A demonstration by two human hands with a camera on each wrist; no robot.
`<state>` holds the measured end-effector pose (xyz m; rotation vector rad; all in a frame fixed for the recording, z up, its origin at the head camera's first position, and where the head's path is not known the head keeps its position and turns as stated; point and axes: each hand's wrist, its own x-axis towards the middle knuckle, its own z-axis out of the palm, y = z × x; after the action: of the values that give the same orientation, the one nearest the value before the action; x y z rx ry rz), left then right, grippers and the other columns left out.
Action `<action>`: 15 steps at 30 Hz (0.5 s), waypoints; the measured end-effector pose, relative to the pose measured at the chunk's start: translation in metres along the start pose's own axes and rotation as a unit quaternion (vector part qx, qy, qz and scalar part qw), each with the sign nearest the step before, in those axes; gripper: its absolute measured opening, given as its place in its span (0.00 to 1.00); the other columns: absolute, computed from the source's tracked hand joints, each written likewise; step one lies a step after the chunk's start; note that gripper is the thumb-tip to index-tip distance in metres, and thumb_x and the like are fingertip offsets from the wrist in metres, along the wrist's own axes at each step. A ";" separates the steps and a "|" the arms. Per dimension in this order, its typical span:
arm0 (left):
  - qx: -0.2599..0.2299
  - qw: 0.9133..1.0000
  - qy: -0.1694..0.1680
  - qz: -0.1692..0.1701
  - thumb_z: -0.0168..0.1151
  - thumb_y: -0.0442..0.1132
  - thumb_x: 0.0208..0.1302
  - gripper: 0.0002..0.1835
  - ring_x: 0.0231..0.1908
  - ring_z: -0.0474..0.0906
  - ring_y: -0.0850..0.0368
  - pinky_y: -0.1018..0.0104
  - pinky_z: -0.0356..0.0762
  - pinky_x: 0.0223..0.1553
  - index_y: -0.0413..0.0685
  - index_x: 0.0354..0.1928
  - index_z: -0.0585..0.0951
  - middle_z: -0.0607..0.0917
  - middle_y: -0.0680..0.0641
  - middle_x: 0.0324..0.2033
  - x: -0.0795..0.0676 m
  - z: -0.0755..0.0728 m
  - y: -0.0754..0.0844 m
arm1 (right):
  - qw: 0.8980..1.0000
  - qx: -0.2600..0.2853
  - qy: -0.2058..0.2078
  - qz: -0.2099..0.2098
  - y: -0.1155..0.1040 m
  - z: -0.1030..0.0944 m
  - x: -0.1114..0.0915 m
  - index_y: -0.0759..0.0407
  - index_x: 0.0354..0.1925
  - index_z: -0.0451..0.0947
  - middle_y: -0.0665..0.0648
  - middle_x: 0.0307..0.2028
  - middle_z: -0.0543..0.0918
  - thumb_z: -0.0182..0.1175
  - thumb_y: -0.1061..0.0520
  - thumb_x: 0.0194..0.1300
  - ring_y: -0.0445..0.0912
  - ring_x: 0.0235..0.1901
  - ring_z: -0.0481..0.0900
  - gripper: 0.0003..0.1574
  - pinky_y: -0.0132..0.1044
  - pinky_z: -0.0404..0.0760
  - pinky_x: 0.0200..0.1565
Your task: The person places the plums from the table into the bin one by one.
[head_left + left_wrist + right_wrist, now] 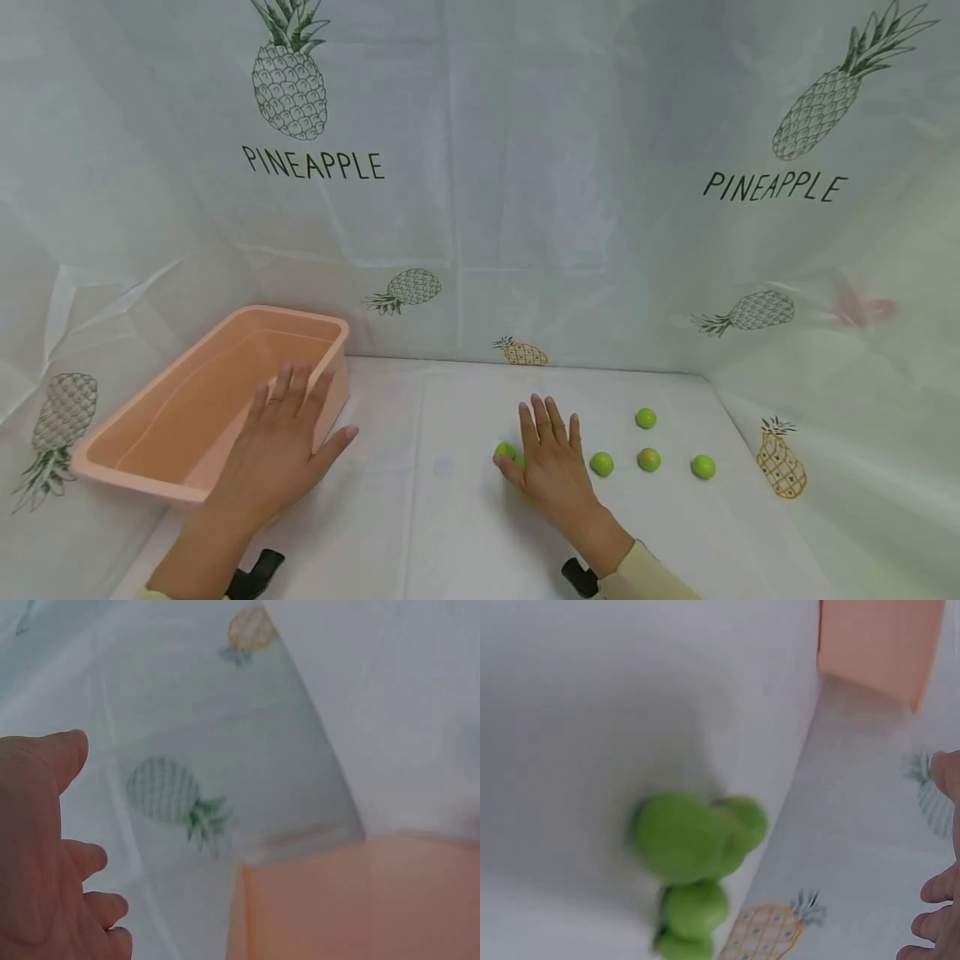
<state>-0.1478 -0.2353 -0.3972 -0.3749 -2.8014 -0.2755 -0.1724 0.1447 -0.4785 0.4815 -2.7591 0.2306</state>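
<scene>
My left hand (281, 454) is held up with its fingers straight and spread, overlapping the right side of a peach-coloured plastic tub (202, 392) in the head view. Nothing is in that hand; the left wrist view shows the tub's wall (367, 900) beside it. My right hand (555, 479) hovers over the table, palm down and fingers extended, partly hiding small round green fruits (506, 451). Seen from the right wrist, several green fruits (681, 836) sit bunched on the white cloth, apart from the fingers (937, 885).
Right of the right hand lie more loose green fruits (602, 464), spread over the white-covered table (420, 500). A pineapple-printed sheet (525, 208) rises behind and at both sides. Black wrist straps (258, 575) show at the lower edge.
</scene>
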 end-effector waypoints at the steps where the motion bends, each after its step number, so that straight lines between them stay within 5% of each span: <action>1: 0.004 1.000 0.004 -0.001 0.51 0.65 0.79 0.49 0.83 0.35 0.30 0.36 0.26 0.81 0.39 0.85 0.49 0.45 0.28 0.82 -0.001 -0.007 -0.007 | 1.000 -0.002 -0.002 -0.010 -0.007 -0.001 0.004 0.66 0.80 0.60 0.69 0.80 0.60 0.58 0.32 0.76 0.65 0.81 0.55 0.54 0.73 0.56 0.75; 7: 0.013 0.999 -0.003 -0.032 0.49 0.63 0.80 0.50 0.81 0.30 0.25 0.27 0.25 0.78 0.37 0.84 0.42 0.43 0.23 0.81 -0.003 -0.033 -0.067 | 0.998 -0.004 -0.018 -0.068 -0.052 -0.005 0.033 0.64 0.81 0.58 0.66 0.82 0.59 0.51 0.27 0.77 0.63 0.82 0.53 0.54 0.71 0.56 0.76; 15: 0.026 0.991 -0.051 -0.119 0.43 0.65 0.81 0.52 0.77 0.30 0.16 0.15 0.32 0.69 0.22 0.80 0.44 0.44 0.15 0.75 -0.013 -0.036 -0.169 | 0.989 -0.010 -0.057 -0.133 -0.115 0.003 0.055 0.59 0.83 0.55 0.61 0.83 0.57 0.44 0.24 0.78 0.58 0.83 0.52 0.55 0.66 0.58 0.78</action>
<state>-0.1738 -0.4071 -0.3930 -0.0432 -2.9490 -0.2408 -0.1815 0.0202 -0.4500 0.8740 -2.7638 0.1120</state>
